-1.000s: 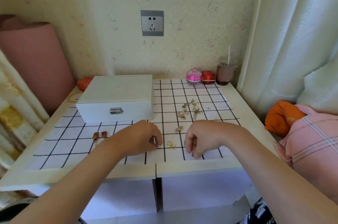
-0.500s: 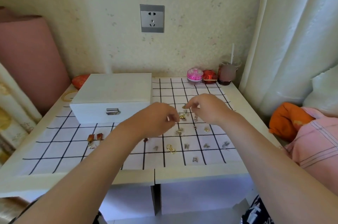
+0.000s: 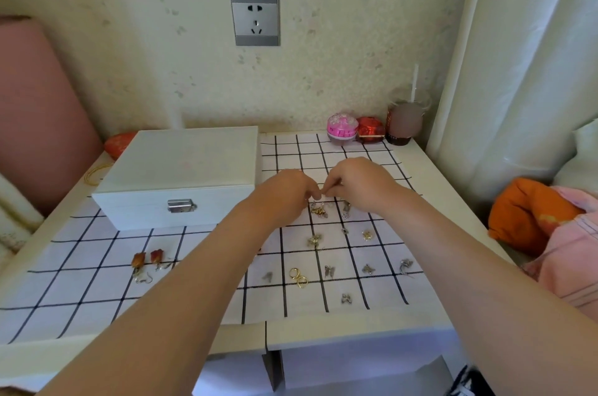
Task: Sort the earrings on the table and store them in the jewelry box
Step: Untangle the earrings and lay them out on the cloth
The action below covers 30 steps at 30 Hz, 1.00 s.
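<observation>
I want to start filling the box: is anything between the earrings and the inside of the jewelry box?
Yes: the jewelry box has its lid down, and its metal latch looks fastened. On the cloth, nothing stands between the earrings and the box's front.

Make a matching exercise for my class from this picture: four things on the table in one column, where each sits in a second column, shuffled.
Things
1. jewelry box
2. gold hoop earrings
3. red drop earrings
4. pink round case

Places
a. back edge, against the wall
b. near the front edge, right of the left forearm
c. left rear, lid closed
d. left of that forearm, in front of the box

Pairs: 1-c, 2-b, 3-d, 4-a
</observation>
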Available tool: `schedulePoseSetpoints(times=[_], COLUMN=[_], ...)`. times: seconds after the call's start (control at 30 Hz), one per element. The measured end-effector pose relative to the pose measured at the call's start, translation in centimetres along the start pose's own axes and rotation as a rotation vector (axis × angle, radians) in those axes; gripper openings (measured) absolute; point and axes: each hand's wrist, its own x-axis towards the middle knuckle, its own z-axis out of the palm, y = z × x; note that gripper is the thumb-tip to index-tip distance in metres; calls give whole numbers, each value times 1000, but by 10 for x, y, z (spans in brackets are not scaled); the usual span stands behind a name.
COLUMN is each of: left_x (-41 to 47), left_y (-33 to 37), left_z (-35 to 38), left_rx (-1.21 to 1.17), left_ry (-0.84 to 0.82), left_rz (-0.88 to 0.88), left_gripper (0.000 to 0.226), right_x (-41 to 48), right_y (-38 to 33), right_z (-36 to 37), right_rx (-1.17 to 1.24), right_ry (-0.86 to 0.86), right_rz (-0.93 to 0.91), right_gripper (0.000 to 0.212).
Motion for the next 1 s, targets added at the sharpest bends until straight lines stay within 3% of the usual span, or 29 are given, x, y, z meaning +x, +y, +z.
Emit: schedulePoseSetpoints(times=[0.33, 0.5, 0.6, 0.83, 1.0], left_x=[5, 0, -11, -55, -99], left_y=[6, 9, 9, 12, -4], left_z=[2, -1, 1, -8, -16], left_rx=[-22, 1, -21, -183, -441], left_ry=[16, -6, 99, 123, 55], left_rz=[-39, -47, -9, 64, -24], left_gripper=[14, 14, 8, 12, 6], right_x=[-4, -14, -23, -54, -68], right_y=[10, 15, 12, -16, -48], right_z=[-3, -7, -13, -17, -14], right_rx=[265, 348, 369, 446, 365], right_ry=[78, 69, 62, 0, -101], right_rz=[48, 63, 59, -17, -91], right_gripper=[13, 22, 15, 3, 3])
